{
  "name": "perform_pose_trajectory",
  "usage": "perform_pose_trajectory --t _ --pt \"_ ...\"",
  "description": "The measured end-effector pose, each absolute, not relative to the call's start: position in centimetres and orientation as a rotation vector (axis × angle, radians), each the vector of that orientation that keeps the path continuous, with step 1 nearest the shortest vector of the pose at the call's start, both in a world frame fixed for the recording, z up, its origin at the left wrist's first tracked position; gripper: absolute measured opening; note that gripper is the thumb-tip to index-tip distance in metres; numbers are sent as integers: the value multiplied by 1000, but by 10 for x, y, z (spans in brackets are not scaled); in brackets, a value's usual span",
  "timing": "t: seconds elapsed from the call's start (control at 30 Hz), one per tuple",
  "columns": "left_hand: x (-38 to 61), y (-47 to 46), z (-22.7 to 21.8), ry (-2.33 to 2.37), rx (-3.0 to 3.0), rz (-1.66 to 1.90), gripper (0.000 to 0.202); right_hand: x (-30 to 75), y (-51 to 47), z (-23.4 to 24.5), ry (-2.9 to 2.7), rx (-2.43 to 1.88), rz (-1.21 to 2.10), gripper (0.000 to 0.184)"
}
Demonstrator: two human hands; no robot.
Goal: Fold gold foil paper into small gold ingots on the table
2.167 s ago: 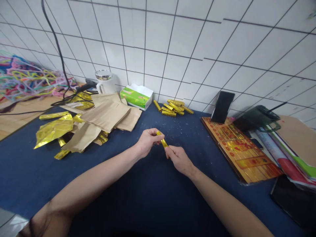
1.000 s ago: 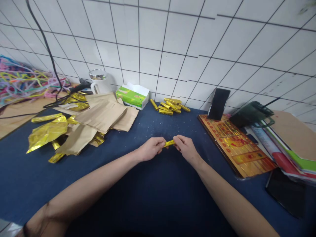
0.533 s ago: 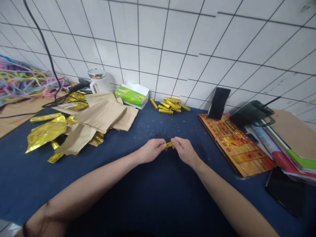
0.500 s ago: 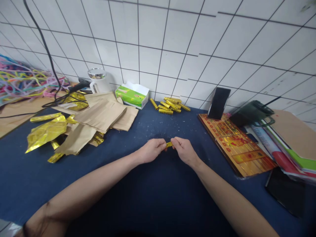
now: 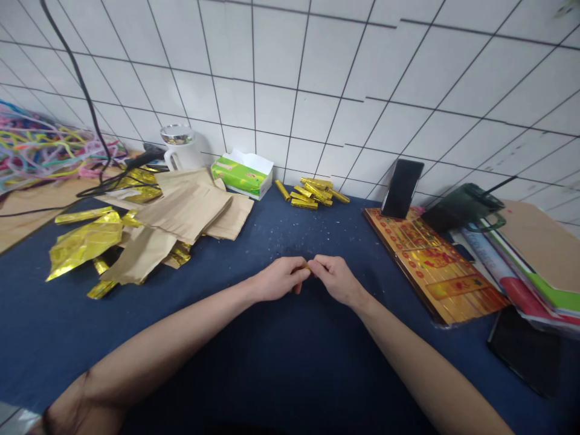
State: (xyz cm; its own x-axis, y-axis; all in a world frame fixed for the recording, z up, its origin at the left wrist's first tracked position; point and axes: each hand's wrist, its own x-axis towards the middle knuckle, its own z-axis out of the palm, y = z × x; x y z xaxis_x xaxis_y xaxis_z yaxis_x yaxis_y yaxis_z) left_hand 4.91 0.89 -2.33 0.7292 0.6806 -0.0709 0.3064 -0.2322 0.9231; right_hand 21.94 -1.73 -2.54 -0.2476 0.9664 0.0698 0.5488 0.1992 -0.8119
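Observation:
Between my fingertips sits a small gold foil roll [image 5: 309, 267], mostly covered by the fingers. My left hand [image 5: 281, 278] is closed on its left end, thumb and fingers pinched together. On the other end, my right hand [image 5: 334, 278] pinches it too, and the two hands nearly touch. Both are held low over the dark blue table [image 5: 290, 338]. Beyond them, near the wall, lies a pile of similar gold foil rolls [image 5: 316, 192], with one roll [image 5: 282, 190] a little apart on the left.
To the left lie brown paper sheets [image 5: 181, 208] and crumpled gold foil [image 5: 86, 241]. A tissue pack [image 5: 242, 175] and a white mug [image 5: 181, 151] stand behind. On the right, a phone [image 5: 403, 188] leans upright on a gold-red packet [image 5: 435, 260], near a dark pitcher [image 5: 462, 208].
My hands have come slightly closer together, and less of the gold foil roll shows between them. My left thumb and fingers have shifted along it.

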Motion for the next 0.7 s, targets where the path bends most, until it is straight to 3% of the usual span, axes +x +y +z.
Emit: perform_pose_trajectory --t 0.27,0.5,0.7 --pt "53 8 -28 795 1816 460 21 215 -19 -29 -1914 -1335 933 36" --pt "46 15 -26 766 1705 432 37 225 -14 -28 -1789 -1389 857 37" --pt "48 12 -27 802 1711 446 33 226 -12 -32 -1651 -1347 1052 38"
